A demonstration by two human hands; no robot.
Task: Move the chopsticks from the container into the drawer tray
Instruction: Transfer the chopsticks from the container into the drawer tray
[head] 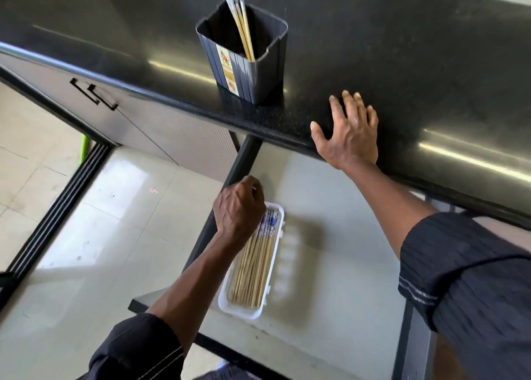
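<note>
A dark ribbed container [247, 72] stands on the black counter near its front edge, holding a few bamboo chopsticks [242, 32] with blue-patterned tops. Below, a white oblong tray [273, 276] lies in the open drawer [330, 236] with several chopsticks [255, 267] laid lengthwise in it. My left hand [240, 207] is curled over the tray's far end, fingers closed at the patterned chopstick tops; its grip is hidden. My right hand [349, 132] rests flat on the counter edge, fingers spread, to the right of the container.
The black counter [402, 49] runs across the top. A closed cabinet front with a dark handle [94, 94] is to the left. Pale floor tiles and a dark sliding-door track [57, 207] lie at the lower left. The drawer's dark rim [241, 161] borders the tray's left.
</note>
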